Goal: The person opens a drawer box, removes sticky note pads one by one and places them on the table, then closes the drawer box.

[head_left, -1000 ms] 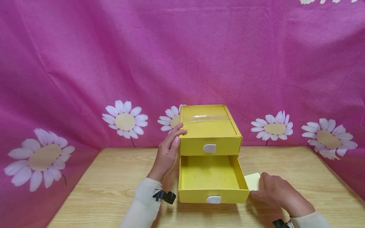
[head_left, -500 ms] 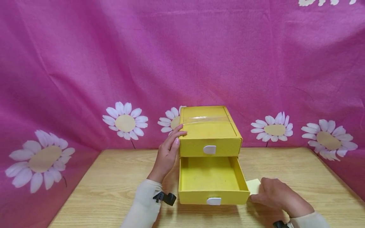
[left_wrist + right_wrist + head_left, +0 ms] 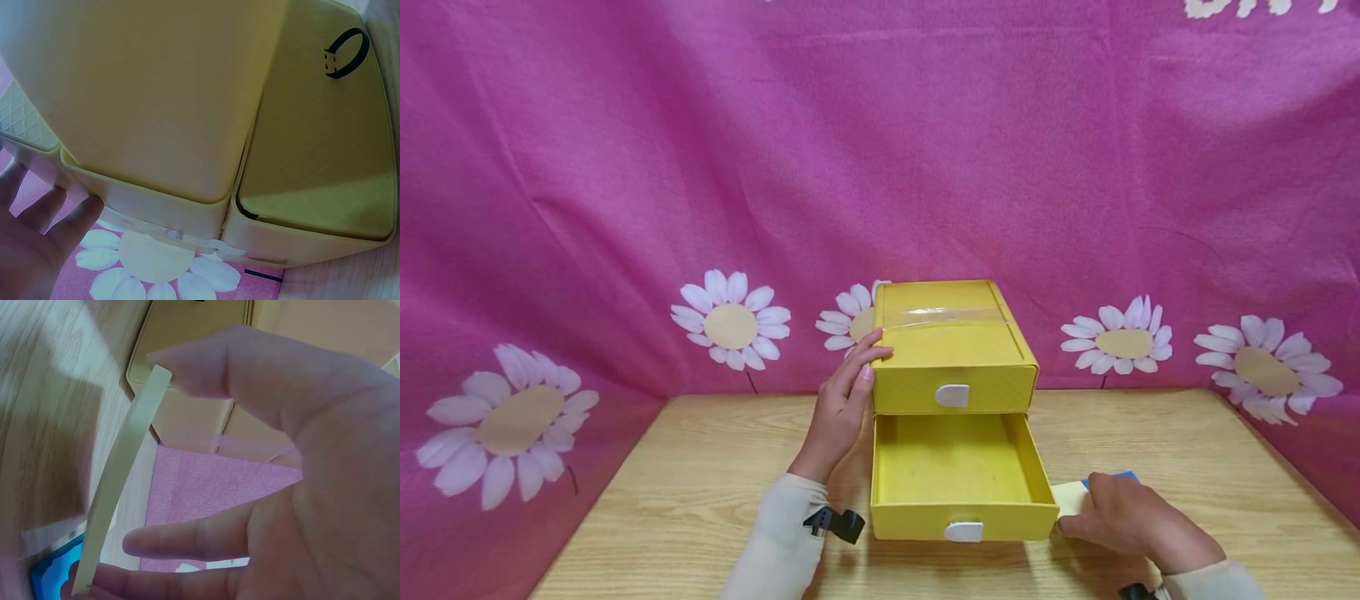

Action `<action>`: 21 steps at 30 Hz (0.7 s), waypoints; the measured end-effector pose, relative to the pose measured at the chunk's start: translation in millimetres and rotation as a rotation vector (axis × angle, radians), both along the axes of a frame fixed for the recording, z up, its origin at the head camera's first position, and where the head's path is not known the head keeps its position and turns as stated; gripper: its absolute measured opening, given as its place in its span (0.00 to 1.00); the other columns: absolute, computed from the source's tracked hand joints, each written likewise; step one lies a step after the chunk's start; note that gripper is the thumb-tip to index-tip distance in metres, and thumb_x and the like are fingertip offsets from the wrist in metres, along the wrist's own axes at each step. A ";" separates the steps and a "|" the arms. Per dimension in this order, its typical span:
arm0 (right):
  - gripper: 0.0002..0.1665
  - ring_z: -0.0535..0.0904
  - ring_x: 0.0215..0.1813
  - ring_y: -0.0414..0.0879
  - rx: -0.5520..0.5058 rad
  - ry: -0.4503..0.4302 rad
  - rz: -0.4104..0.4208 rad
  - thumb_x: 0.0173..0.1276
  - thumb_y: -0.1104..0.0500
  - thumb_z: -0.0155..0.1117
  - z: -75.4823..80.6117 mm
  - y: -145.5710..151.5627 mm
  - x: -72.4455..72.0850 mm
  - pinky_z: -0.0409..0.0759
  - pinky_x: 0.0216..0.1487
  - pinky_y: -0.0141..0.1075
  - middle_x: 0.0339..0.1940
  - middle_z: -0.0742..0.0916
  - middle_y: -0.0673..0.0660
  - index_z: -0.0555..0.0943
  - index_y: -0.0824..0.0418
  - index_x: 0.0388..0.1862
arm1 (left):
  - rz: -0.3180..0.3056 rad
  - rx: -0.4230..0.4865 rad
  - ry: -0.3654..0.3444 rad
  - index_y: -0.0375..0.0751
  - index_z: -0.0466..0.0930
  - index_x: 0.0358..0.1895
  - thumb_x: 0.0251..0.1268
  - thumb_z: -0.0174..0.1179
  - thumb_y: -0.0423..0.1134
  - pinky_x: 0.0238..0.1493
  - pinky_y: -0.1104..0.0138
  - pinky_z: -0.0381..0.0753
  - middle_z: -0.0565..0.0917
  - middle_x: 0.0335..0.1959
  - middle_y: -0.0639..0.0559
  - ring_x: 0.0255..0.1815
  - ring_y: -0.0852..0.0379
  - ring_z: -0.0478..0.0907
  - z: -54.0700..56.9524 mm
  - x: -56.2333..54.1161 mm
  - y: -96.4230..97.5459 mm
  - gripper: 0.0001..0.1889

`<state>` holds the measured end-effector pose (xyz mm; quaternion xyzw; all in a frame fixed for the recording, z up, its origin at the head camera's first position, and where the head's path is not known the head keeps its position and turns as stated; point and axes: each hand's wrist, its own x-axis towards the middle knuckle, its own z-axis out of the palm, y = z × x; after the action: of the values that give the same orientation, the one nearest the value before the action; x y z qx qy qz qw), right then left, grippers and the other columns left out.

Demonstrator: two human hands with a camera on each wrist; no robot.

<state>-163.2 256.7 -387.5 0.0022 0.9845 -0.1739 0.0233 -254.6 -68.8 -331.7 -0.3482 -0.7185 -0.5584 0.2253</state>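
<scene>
A yellow two-drawer box [image 3: 955, 329] stands on the table, its lower drawer [image 3: 955, 467] pulled out with nothing visible inside. Against the box's upper left side rests my left hand [image 3: 837, 412], fingers extended with the tips over the top edge; the left wrist view shows its fingertips touching the wall. To the right of the lower drawer, my right hand [image 3: 1131, 517] pinches a pale yellow sticky-note pad [image 3: 125, 459] by its edges between thumb and fingers. A blue flat thing [image 3: 59, 569] shows behind the pad, mostly hidden by the fingers.
The wooden table [image 3: 700, 500] carries the box. Behind it hangs a pink cloth [image 3: 925, 150] printed with white daisies. White tabs mark the drawer fronts, the upper drawer [image 3: 917, 392] being closed. Clear tape runs across the box top.
A blue corner has come into view behind my right hand, which stays nearly in place with the pad. The left hand has not moved on the box. The head view shifts slightly.
</scene>
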 end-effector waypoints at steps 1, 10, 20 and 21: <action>0.21 0.64 0.20 0.44 0.001 0.003 0.001 0.43 0.47 0.69 -0.6 0.1 -0.1 0.63 0.21 0.34 0.14 0.68 0.50 0.69 0.59 0.19 | 0.000 0.000 -0.002 0.32 0.75 0.58 0.75 0.42 0.28 0.72 0.64 0.58 0.69 0.69 0.40 0.73 0.47 0.60 -0.1 0.2 0.0 0.16; 0.18 0.64 0.19 0.43 -0.011 0.049 0.021 0.42 0.49 0.67 -6.3 -0.4 1.0 0.64 0.20 0.35 0.13 0.68 0.48 0.69 0.57 0.15 | -0.001 0.001 -0.012 0.32 0.75 0.58 0.75 0.42 0.28 0.72 0.64 0.57 0.69 0.69 0.40 0.73 0.47 0.59 0.3 1.0 0.5 0.16; 0.19 0.63 0.18 0.42 -0.008 0.032 0.018 0.45 0.49 0.67 -7.3 -3.0 -0.8 0.63 0.20 0.34 0.12 0.67 0.48 0.69 0.57 0.13 | 0.004 0.001 -0.010 0.32 0.75 0.57 0.74 0.42 0.27 0.72 0.63 0.57 0.69 0.69 0.39 0.73 0.46 0.60 0.2 0.2 0.1 0.16; 0.20 0.63 0.18 0.42 -0.005 0.023 0.012 0.45 0.48 0.68 -7.1 -3.3 -1.0 0.63 0.20 0.34 0.12 0.67 0.48 0.69 0.57 0.13 | 0.003 0.001 -0.009 0.32 0.75 0.57 0.74 0.42 0.28 0.72 0.63 0.57 0.69 0.69 0.39 0.73 0.46 0.60 0.3 0.3 0.1 0.16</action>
<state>-164.2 253.3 -394.6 -0.0056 0.9843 -0.1762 0.0129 -254.2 -68.7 -331.3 -0.3442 -0.7197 -0.5601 0.2231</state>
